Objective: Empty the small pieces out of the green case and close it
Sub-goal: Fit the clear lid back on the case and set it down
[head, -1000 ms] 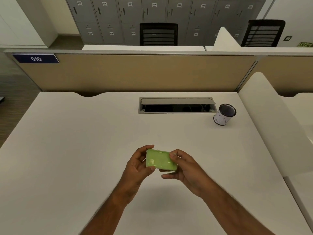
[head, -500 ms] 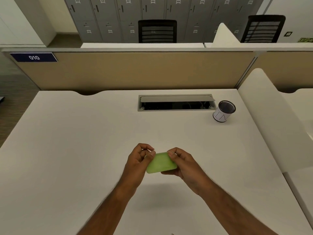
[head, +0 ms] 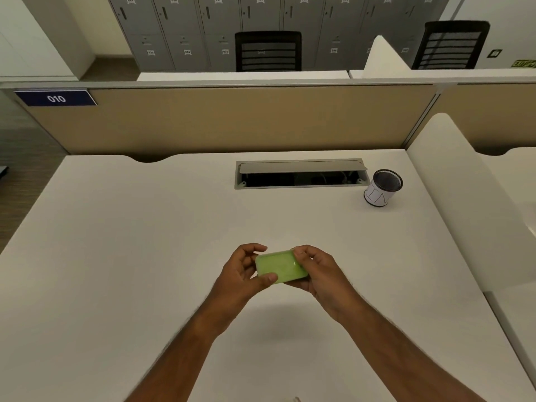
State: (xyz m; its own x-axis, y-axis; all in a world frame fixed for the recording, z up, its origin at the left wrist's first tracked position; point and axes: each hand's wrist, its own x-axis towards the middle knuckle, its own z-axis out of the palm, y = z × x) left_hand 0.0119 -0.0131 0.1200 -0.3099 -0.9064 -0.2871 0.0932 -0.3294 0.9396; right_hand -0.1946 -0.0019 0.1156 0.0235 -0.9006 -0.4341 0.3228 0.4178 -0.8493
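From the head cam we've got the green case (head: pixel 280 266) held up over the white desk (head: pixel 145 256), lid shut as far as we can tell. Our left hand (head: pixel 242 272) pinches its left end, thumb on the near edge. Our right hand (head: pixel 320 274) wraps the right end. A mesh pen cup (head: pixel 382 188) sits well apart, beside the cable hatch (head: pixel 300 173).
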